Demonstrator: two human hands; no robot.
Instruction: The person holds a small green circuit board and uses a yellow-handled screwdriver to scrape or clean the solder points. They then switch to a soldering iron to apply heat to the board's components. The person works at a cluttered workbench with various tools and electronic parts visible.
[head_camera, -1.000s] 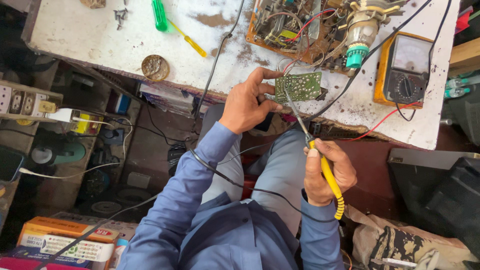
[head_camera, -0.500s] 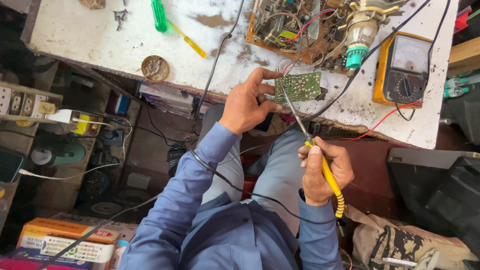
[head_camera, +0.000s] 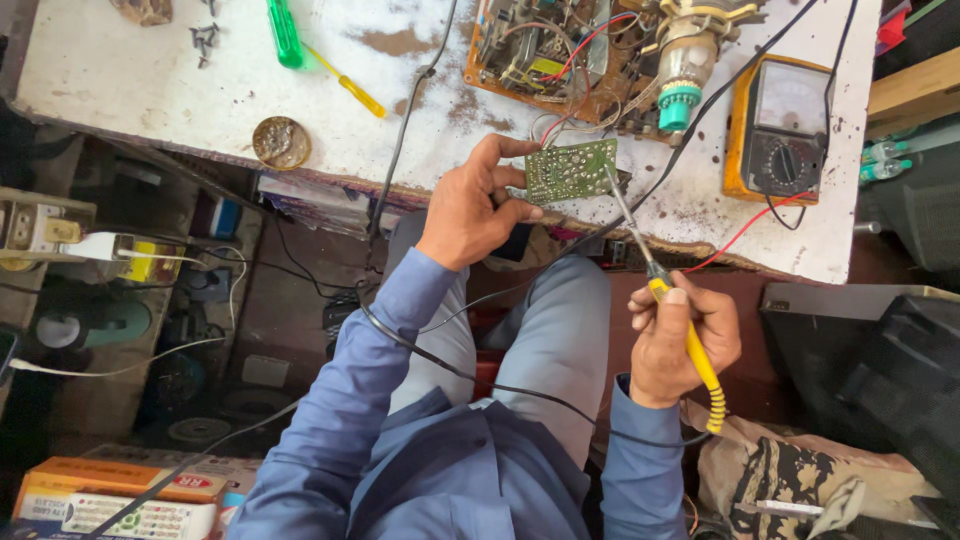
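My left hand (head_camera: 476, 205) grips a small green circuit board (head_camera: 570, 170) at the near edge of the white workbench (head_camera: 180, 85), holding it tilted by its left side. My right hand (head_camera: 680, 335) is closed around the yellow handle of a soldering iron (head_camera: 655, 290), lower and to the right, above my lap. The iron's metal tip reaches up to the right edge of the green board. A black cord runs from the iron's handle across my lap.
A larger brown circuit board with wires (head_camera: 545, 50) lies at the back of the bench, an orange analog multimeter (head_camera: 780, 125) to its right. A green-handled screwdriver (head_camera: 285, 30), a yellow one (head_camera: 350, 88) and a round tin (head_camera: 280, 142) lie left. Boxes and cables crowd the floor.
The soldering iron's tip has crept closer to the board's right edge, and my right hand has shifted slightly up. My left hand keeps the board in the same place.
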